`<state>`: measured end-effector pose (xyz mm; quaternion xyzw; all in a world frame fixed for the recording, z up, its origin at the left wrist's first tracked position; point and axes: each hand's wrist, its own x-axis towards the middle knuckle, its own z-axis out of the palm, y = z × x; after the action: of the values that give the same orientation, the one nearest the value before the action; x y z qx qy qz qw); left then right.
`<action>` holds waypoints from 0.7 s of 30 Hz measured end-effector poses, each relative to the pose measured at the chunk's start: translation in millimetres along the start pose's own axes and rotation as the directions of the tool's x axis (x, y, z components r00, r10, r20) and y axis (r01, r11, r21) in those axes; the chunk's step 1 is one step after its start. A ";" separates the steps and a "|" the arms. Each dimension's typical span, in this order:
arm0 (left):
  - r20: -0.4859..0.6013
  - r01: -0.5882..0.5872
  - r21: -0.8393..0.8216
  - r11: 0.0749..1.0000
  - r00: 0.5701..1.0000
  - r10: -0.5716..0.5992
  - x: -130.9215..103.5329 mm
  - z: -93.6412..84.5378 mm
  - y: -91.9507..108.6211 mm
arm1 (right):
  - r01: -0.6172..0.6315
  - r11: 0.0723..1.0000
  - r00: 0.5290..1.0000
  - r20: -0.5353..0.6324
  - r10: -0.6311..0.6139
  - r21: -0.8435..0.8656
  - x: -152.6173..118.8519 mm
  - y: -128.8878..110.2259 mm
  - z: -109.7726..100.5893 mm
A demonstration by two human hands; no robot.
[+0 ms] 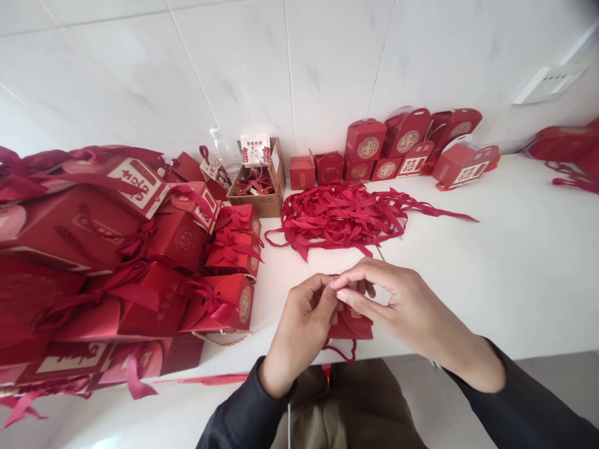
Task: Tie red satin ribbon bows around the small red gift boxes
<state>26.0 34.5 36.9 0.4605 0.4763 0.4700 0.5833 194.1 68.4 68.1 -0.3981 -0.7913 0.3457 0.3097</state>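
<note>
A small red gift box (353, 325) with gold print rests at the table's front edge, partly covered by my hands. A dark red twisted cord (347, 357) loops out below it. My left hand (302, 327) is closed at the box's upper left, thumb against forefinger. From the right, my right hand (397, 293) pinches with thumb and forefinger right beside the left fingertips. What sits in either pinch is too small and covered to make out. Just beyond my hands lies a tangled heap of red ribbons (341, 215).
Ribbon-tied red gift boxes (135, 299) are piled on the left. Against the tiled wall stand a cardboard box (262, 202), a clear plastic bottle (227, 154) and several more red boxes (365, 146). Red bags or boxes (568, 149) lie far right, below a wall socket (550, 84).
</note>
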 end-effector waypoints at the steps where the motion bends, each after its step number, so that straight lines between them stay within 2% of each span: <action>1: 0.009 0.014 -0.003 1.000 1.000 -0.014 -0.7 -1.2 0.5 | -0.034 0.999 0.999 -0.002 0.034 0.017 0.5 -0.2 0.4; 5: 0.056 0.084 -0.094 0.992 0.995 -0.079 -3.7 -4.0 3.3 | -0.123 0.984 0.992 0.010 0.123 0.127 0.9 0.2 1.2; 7: 0.068 0.070 -0.046 0.997 0.995 -0.066 -4.3 -3.8 3.8 | -0.138 0.981 0.990 0.005 0.139 0.139 0.0 1.0 1.6; 10: 0.028 0.042 0.037 0.998 0.999 -0.043 -2.8 -2.7 1.1 | -0.143 0.982 0.989 -0.006 0.145 0.121 -2.9 2.7 2.3; 14: -0.035 0.087 0.019 0.996 0.996 -0.086 -0.5 -2.3 -4.3 | -0.154 0.987 0.983 -0.092 0.159 0.053 -6.8 5.5 3.4; 21: -0.018 0.048 0.063 0.997 0.999 -0.047 -0.3 -2.5 -3.0 | -0.122 0.991 0.985 -0.129 0.114 -0.054 -5.7 8.3 10.3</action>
<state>23.9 34.0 33.7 0.4634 0.5065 0.4446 0.5754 192.4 64.2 54.4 -0.4747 -0.7555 0.3131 0.3253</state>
